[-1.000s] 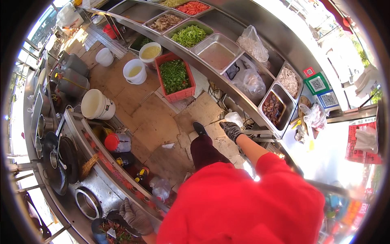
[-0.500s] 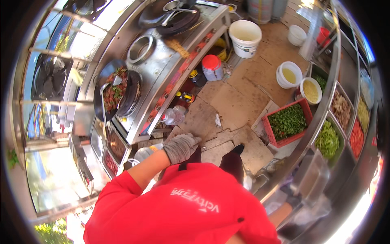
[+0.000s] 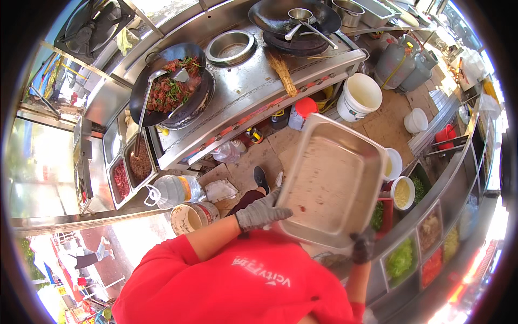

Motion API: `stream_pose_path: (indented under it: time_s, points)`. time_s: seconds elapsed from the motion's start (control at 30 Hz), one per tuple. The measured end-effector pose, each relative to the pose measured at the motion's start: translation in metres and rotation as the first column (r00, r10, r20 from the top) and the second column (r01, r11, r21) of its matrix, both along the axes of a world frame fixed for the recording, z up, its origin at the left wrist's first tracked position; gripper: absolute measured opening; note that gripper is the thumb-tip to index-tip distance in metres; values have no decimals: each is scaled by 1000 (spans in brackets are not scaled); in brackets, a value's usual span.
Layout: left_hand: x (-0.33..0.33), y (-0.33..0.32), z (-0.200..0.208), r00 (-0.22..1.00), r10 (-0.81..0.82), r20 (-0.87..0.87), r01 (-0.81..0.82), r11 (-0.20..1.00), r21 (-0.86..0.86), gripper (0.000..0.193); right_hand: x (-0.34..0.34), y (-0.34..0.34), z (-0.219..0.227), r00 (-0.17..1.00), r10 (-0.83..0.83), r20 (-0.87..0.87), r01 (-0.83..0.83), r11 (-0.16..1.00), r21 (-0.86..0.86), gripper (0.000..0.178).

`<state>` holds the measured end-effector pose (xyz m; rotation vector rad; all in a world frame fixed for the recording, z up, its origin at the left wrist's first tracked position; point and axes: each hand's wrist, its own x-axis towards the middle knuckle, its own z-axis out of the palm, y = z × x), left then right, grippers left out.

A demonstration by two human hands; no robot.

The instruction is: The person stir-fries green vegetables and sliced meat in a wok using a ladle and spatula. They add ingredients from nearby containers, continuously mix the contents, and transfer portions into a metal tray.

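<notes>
A rectangular metal food pan (image 3: 329,183) with a few dark specks and a small red bit on its bottom is held up in front of me, tilted. My left hand (image 3: 263,211), in a grey glove, grips its left side near the close corner, some fingers hidden behind the wall. At the near right corner my right hand (image 3: 362,245), in a darker glove, is closed on the rim. To the left, a wok (image 3: 141,92) on the stove holds cooked meat with green pieces (image 3: 175,89); a long-handled ladle (image 3: 144,108) rests in it.
The steel stove (image 3: 237,81) bears a second wok (image 3: 264,16) and a straw brush (image 3: 280,73). Ingredient pans stand left, with chopped red food (image 3: 121,181), and right, with lettuce (image 3: 400,259). Buckets (image 3: 359,97), gas cylinders (image 3: 396,59) and a large water bottle (image 3: 170,191) stand on the floor.
The view has turned rightward over the stove. The metal pan has come from the right-hand counter to in front of me, and my left hand has taken hold of it.
</notes>
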<state>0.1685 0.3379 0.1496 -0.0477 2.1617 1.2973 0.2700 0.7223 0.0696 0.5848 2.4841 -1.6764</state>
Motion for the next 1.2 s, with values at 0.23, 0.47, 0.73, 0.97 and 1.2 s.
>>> stream_pose_path:
  time_s: [0.23,0.47,0.73,0.97,1.2]
  points:
    - [-72,-127,-55,682,702,207,-722,602,341,51,-328,-169,17,907,408,104,-370,890,-267,32]
    - [-168,-172,-87,558,794,241,-823,490,288,57,-553,-294,-127,868,386,312,-482,806,343,67]
    - [-247,-178,-100,433,857,279,-898,381,223,69,-496,-211,-112,928,347,-138,-366,919,-144,72]
    - [-314,-117,-140,300,905,301,-949,253,187,56,-563,-28,-116,991,31,-132,37,876,480,76]
    - [-381,-91,-174,210,906,368,-978,194,80,50,-806,13,-156,982,171,74,-186,916,356,73]
